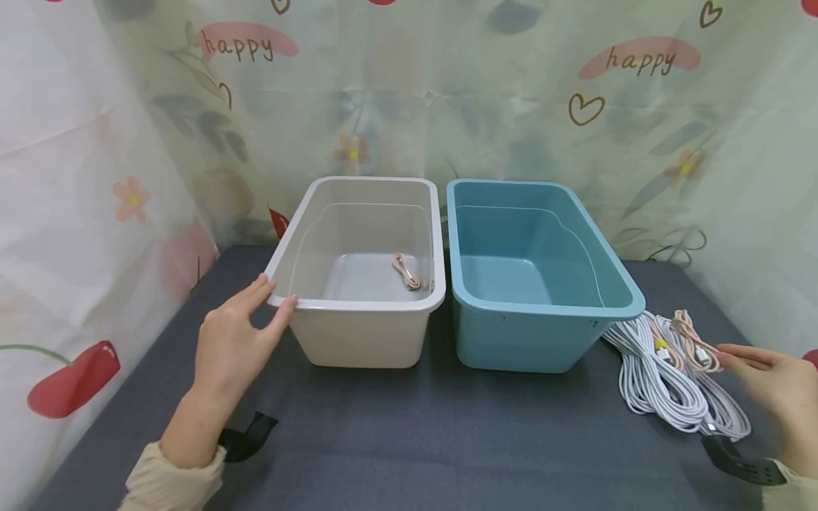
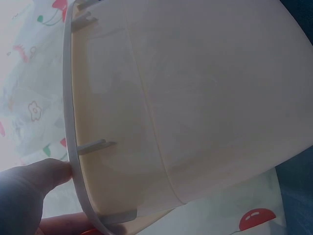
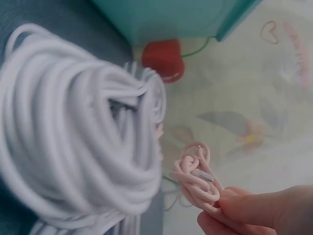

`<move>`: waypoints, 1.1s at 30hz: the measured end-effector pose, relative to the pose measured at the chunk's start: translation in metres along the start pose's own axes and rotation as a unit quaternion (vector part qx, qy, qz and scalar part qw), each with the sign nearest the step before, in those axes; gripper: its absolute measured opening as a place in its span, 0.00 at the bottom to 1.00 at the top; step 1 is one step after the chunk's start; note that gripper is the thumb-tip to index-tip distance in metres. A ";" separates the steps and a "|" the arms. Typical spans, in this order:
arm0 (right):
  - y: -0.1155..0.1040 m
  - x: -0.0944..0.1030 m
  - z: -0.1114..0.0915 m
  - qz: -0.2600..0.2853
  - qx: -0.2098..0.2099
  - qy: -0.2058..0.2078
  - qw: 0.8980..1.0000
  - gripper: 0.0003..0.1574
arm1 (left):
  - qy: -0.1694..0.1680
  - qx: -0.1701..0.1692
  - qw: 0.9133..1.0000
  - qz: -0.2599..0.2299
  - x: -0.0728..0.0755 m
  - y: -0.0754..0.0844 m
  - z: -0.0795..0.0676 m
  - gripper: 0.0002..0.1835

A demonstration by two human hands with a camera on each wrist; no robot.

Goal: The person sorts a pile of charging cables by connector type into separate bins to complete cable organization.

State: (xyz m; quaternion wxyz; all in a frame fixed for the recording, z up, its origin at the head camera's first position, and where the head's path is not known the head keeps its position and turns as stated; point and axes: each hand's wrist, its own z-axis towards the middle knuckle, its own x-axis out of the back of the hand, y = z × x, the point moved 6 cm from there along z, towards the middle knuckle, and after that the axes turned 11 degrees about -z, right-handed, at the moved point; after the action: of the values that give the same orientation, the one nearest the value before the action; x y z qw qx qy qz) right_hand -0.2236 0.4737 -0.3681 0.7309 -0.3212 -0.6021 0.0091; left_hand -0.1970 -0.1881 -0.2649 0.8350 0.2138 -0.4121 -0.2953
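My left hand holds the near left corner of a beige plastic bin, thumb on the front rim and fingers at the left side. The left wrist view shows the thumb against the rim. Inside that bin lies a small coiled pink cable. At the right, my right hand pinches another coiled pink cable between thumb and fingers. It is held up beside a pile of coiled white cables, which the right wrist view shows close up.
A blue plastic bin stands just right of the beige one, left of the cable pile. Both bins rest on a dark grey tabletop. A patterned curtain hangs behind and at both sides. Black straps are on both wrists.
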 end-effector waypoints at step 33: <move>-0.147 0.087 -0.037 0.314 0.143 0.124 0.930 0.22 | -0.001 -0.003 1.000 -0.008 0.000 -0.002 0.000 0.23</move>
State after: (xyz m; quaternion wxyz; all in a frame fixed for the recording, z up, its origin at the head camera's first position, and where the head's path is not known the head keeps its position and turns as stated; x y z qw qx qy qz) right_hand -0.2220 0.3745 -0.2237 0.7977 -0.3848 -0.3672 0.2842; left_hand -0.1974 -0.1892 -0.2665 0.8329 0.2141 -0.4106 -0.3031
